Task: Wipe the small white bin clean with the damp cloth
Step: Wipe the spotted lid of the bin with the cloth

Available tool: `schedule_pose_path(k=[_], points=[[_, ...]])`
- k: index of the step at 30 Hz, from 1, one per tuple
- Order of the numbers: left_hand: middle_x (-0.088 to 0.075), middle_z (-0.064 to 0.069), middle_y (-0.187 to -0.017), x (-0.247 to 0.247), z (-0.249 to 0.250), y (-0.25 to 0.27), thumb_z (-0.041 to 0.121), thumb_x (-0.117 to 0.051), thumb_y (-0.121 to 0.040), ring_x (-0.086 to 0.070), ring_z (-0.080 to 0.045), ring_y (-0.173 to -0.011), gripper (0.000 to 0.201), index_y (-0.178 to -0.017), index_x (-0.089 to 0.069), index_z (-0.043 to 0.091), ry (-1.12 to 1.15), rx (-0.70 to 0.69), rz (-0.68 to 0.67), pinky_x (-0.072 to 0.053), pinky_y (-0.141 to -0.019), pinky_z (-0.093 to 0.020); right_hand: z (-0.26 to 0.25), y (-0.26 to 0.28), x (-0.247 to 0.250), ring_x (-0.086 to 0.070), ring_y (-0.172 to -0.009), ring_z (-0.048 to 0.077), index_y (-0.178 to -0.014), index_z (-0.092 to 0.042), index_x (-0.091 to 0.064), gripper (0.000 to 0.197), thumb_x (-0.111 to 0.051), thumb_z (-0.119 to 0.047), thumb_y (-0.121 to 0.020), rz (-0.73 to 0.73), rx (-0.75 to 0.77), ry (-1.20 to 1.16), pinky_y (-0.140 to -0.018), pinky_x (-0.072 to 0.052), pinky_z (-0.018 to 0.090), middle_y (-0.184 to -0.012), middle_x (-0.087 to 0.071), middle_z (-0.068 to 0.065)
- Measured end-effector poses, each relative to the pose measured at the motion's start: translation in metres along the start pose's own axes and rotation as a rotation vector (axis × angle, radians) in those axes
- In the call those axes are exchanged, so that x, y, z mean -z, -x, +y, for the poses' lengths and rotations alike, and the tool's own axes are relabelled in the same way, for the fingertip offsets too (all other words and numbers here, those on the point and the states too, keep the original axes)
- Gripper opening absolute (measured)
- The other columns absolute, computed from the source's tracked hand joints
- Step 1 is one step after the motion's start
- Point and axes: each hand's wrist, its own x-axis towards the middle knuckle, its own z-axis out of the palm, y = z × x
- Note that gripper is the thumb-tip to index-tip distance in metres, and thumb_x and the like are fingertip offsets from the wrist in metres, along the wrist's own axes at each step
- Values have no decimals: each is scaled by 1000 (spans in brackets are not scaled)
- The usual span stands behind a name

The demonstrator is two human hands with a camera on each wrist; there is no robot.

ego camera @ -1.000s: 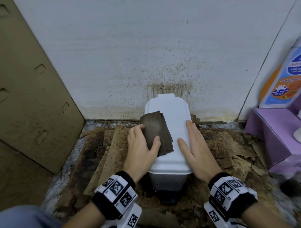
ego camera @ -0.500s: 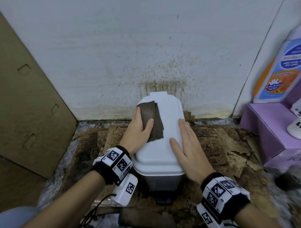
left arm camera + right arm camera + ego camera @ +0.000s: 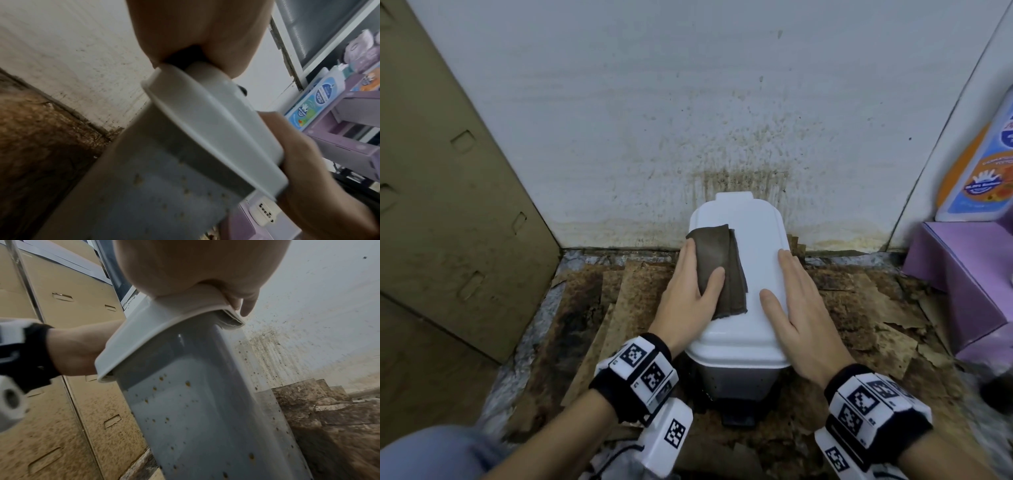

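Two obstacles flank the small white bin [image 3: 195, 402] — cardboard panel [image 3: 448, 178] well to its left, purple box [image 3: 962, 274] nearer on its right; it stands on the floor [image 3: 859, 308], back at the stained wall [image 3: 671, 120]. My left hand [image 3: 685, 305] pinches the damp cloth [image 3: 717, 257] at the left edge of the lid [image 3: 756, 240]; my right hand [image 3: 799, 311] lies flat, fingers straight. Lid white, sides brown-speckled.

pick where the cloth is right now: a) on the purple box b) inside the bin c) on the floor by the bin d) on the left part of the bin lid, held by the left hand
d: the cloth lies on the left part of the lid, held by the left hand with the thumb on top, while the right hand lies flat on the lid's right side.
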Motion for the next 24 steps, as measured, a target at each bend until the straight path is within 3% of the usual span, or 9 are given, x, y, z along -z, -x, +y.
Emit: schedule_pose_path(k=[4, 7, 9, 11, 14, 19, 22, 24], points=[[-1, 18, -170, -3, 3, 29, 50, -44, -105, -6, 0, -155, 78, -164, 3, 28, -10, 6, 7, -16, -128, -36, 1, 1, -1, 2, -153, -2, -161, -28, -2, 74, -24, -60, -98, 12, 9, 13, -126, -6, 30, -169, -1, -13], [5, 22, -167, -5, 8, 48, 49, -42, -105, 1, 0, -155, 78, -163, 7, 28, -8, 23, 6, -10, -128, -32, 0, 2, 0, 2, -153, -3, -161, -28, -2, 73, -26, -58, -98, 12, 5, 19, -123, -3, 25, -169, -2, -12], [9, 25, -167, -6, 11, 55, 52, -40, -104, 7, -5, -156, 79, -162, 11, 32, 5, 61, -4, -5, -128, -36, -1, 3, 0, 2, -153, -2, -161, -28, -2, 73, -26, -57, -98, 10, 3, 20, -122, -1, 23, -169, -2, -12], [7, 30, -163, -7, 10, 56, 54, -38, -104, 15, -10, -154, 80, -160, 16, 36, 18, 96, -7, 6, -125, -36, -2, 3, 1, 2, -153, -2, -161, -27, -3, 74, -26, -57, -98, 7, 3, 25, -121, -1, 22, -169, -2, -12], [-4, 31, -159, -8, 9, 52, 49, -36, -106, 16, -3, -152, 79, -159, 20, 33, 7, 62, -7, 23, -120, -33, -2, 2, 1, 3, -153, -2, -162, -26, -3, 75, -24, -60, -97, 9, 4, 37, -121, 0, 22, -169, -2, -11], [-2, 21, -165, -5, 10, 37, 45, -34, -108, 12, 11, -143, 78, -159, 23, 26, -33, 35, -41, 29, -117, -29, -2, 1, 1, 6, -152, -3, -162, -27, -1, 76, -23, -61, -97, 0, -3, 48, -120, 2, 21, -169, 1, -12], [7, 28, -155, 3, 17, 18, 44, -32, -109, 20, 8, -134, 77, -158, 25, 25, -24, 88, -117, 27, -119, -37, -1, 1, 0, 6, -152, -3, -161, -27, 0, 77, -21, -63, -96, 0, 3, 52, -121, 1, 21, -169, 2, -12], [9, 22, -163, 7, 18, 3, 45, -30, -109, 17, 3, -145, 77, -157, 26, 23, -30, 85, -155, 26, -120, -40, 0, 0, 0, 6, -152, -3, -161, -28, 1, 78, -19, -65, -96, 4, 5, 51, -121, 1, 21, -169, 2, -12]])
